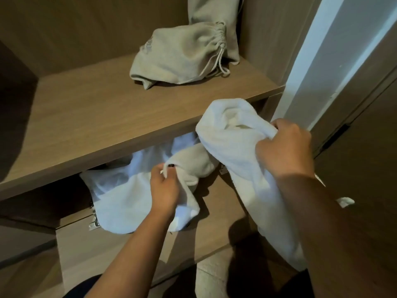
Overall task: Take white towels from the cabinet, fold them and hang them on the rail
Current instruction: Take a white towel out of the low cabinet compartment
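A white towel [232,147] comes out of the wooden cabinet's lower compartment [214,196], under the shelf. My right hand [285,147] grips a bunched part of it at the right, in front of the shelf edge, and a long end hangs down past my forearm. My left hand [165,186] grips another fold of white towel [120,201] that spills over the front of the lower compartment. I cannot tell whether both folds belong to one towel. The rail is not in view.
A beige drawstring bag [180,54] lies on the wooden shelf [96,117] above, with another hanging behind it. A white door frame [318,61] and a brown door stand at the right. A metal hinge [94,222] sits at the lower compartment's left.
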{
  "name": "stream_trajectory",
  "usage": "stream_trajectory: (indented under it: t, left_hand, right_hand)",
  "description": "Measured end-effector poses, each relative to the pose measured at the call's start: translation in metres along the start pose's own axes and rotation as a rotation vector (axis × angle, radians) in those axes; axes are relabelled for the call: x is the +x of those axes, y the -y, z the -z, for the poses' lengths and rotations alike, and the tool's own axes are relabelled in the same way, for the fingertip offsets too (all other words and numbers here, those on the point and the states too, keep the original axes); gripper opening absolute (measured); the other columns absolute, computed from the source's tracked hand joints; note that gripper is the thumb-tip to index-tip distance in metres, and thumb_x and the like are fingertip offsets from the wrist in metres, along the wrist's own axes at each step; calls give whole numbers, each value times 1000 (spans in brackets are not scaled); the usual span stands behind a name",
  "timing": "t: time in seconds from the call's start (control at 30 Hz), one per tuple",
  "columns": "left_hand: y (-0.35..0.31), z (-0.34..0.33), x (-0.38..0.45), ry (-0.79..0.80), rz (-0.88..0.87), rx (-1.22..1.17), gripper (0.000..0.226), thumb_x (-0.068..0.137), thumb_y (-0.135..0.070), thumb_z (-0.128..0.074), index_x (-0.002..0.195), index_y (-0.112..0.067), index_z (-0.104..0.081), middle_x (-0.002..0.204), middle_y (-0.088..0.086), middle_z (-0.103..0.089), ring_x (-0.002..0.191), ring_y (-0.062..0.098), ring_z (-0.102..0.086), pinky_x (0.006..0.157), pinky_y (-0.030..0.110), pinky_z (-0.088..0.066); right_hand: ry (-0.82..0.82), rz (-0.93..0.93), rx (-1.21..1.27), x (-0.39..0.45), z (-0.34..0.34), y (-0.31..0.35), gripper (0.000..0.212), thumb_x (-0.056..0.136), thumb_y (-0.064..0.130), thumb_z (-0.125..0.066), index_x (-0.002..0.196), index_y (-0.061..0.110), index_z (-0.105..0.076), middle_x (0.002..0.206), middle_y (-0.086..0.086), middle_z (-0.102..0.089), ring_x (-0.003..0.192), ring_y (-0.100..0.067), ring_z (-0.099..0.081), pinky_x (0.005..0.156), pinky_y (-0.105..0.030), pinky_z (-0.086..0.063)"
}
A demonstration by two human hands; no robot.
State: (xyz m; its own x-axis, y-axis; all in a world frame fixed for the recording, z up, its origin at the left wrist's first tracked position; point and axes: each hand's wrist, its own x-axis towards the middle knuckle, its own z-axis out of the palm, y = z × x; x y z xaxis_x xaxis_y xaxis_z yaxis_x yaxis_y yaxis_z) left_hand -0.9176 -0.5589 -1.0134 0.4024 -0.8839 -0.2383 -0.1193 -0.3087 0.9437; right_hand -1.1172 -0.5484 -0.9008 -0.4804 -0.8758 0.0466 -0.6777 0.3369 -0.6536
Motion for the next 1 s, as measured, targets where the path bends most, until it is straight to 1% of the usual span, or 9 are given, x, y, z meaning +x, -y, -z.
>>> stream_trajectory:
  t: [0.1, 0.2, 0.3, 0.43, 0.53, 0.63, 0.73, 0.87, 1.0]
  left_hand:
    - [-57, 41, -16, -40, -63, -277, 16, 92, -23, -65, 102, -27, -53, 107, 7, -65, 101, 29, -65, 86, 49, -54]
    - [-63, 79, -9, 34, -287, 492, 49, 74, -28, -83, 112, -23, -52, 100, -10, -62, 93, 17, -62, 74, 29, -45]
    - [-32, 101, 4, 166, -291, 1163, 20, 86, -33, -62, 83, -13, -61, 83, 4, -68, 88, 30, -64, 65, 29, -34]
    - [-44, 110, 0, 1, -249, 453, 21, 77, -12, -57, 90, -17, -72, 80, 2, -70, 81, 23, -65, 69, 34, -51]
    - [-80, 104, -19, 234, -17, -248, 31, 73, -20, -54, 99, -28, -70, 92, -4, -75, 88, 16, -70, 72, 32, -59]
    - [-109, 105, -41, 417, 131, -751, 20, 76, -21, -57, 74, -18, -77, 72, 2, -71, 66, 14, -69, 57, 23, -56]
    - [-126, 109, -54, 503, 135, -1011, 19, 58, -27, -60, 56, -13, -74, 64, 4, -68, 57, 15, -67, 56, 21, -55]
    - [-133, 97, -71, 488, 139, -1059, 12, 65, -15, -56, 63, -8, -66, 62, 3, -60, 54, 11, -60, 54, 16, -49]
    - [-139, 92, -72, 483, 172, -1113, 17, 82, -18, -53, 80, -9, -67, 72, 3, -64, 64, 12, -62, 58, 20, -53]
  right_hand:
    - [22, 19, 42, 0, -10, 9, 16, 87, 7, -59, 98, 17, -55, 91, -4, -52, 84, -21, -53, 76, -35, -51]
    - [62, 23, 62, -1, -20, 17, 16, 89, 8, -59, 99, 19, -53, 92, -1, -50, 86, -20, -51, 77, -37, -50]
    - [106, 19, 67, -4, -29, 22, 20, 90, 11, -60, 109, 17, -56, 94, -1, -51, 89, -20, -54, 80, -39, -52]
    - [17, 139, 64, -8, -36, 24, 33, 86, 9, -63, 116, 21, -56, 108, -3, -56, 95, -16, -51, 78, -34, -46]
    - [-14, 510, 40, -31, -44, 37, 57, 79, 13, -63, 132, 27, -47, 117, -1, -48, 88, -12, -46, 72, -31, -40]
    - [225, 771, -114, -64, -58, 55, 90, 70, 36, -61, 148, 43, -17, 111, 3, -29, 76, -16, -46, 64, -31, -44]
    - [415, 799, -126, -74, -65, 60, 114, 67, 53, -69, 143, 57, 15, 111, 6, -18, 83, -17, -47, 77, -32, -46]
    - [549, 648, 220, -74, -68, 64, 97, 62, 39, -84, 111, 78, -9, 127, 0, -34, 102, -29, -58, 89, -48, -51]
    - [355, 598, 440, -66, -76, 64, 56, 66, 30, -76, 104, 54, -44, 118, 4, -47, 101, -19, -56, 80, -45, -54]
